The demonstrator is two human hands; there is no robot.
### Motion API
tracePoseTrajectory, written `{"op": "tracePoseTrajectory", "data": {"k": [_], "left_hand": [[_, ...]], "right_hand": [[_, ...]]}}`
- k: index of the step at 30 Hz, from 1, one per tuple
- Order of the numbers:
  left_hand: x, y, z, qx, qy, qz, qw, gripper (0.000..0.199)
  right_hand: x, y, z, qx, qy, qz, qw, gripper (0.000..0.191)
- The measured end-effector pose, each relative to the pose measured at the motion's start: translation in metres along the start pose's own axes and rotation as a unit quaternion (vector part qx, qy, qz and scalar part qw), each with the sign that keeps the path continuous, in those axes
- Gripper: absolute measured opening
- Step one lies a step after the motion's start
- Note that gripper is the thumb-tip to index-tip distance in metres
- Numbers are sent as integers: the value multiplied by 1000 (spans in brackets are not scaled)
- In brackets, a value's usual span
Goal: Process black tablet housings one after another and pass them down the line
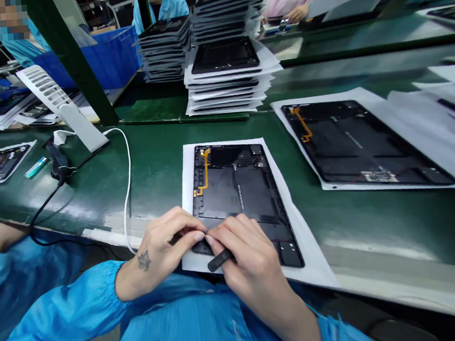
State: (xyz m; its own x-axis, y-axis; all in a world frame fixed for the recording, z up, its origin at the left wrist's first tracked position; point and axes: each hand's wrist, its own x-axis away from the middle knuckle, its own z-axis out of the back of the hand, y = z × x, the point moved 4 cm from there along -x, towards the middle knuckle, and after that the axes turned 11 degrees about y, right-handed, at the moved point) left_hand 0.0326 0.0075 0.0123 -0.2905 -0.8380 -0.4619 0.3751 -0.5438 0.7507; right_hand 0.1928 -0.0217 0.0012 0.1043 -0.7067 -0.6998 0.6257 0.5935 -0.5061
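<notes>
An opened tablet back housing (222, 197) lies on a white sheet (310, 253) at the bench's front edge. It is black inside, with an orange flex cable (206, 173) along its upper left. Over its lower left corner, my left hand (166, 245) pinches with thumb and fingertips; what sits between them is hidden. My right hand (248, 248) is closed around a black stick-like tool (220, 260), whose flat end sticks out below the fingers. Both hands' fingertips meet at the housing's edge, covering that corner.
Another opened tablet housing (364, 145) lies on paper to the right. Stacked housings with paper between them (226, 85) stand at the back. On the left are a white lamp-like stand (62, 108), its white cable (128, 168) and a black cable (43, 205). Co-workers sit nearby.
</notes>
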Motion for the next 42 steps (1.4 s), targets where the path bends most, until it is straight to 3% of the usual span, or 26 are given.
{"op": "tracePoseTrajectory", "data": {"k": [6,9,12,18,25,32,38,42], "left_hand": [[-3,4,0,-25,-16,-8,1000,10],[-2,4,1,-58,-23,-41,997,10],[1,2,3,-106,-31,-89,990,11],[15,-1,4,-230,-75,-170,955,12],[16,14,5,-300,-107,-248,915,19],[29,2,16,-264,-51,-239,933,20],[39,6,17,-281,-57,-275,918,31],[44,5,15,-283,-54,-285,914,35]], "right_hand": [[0,-1,0,-12,3,4,1000,23],[2,-2,4,-9,0,25,1000,18],[7,-3,6,-12,-23,57,998,28],[11,-7,7,23,-55,119,991,32],[8,-10,4,53,-47,151,986,38],[13,-9,-1,60,-63,158,984,31],[11,-9,0,64,-83,188,977,34],[12,-11,2,69,-59,185,978,39]]}}
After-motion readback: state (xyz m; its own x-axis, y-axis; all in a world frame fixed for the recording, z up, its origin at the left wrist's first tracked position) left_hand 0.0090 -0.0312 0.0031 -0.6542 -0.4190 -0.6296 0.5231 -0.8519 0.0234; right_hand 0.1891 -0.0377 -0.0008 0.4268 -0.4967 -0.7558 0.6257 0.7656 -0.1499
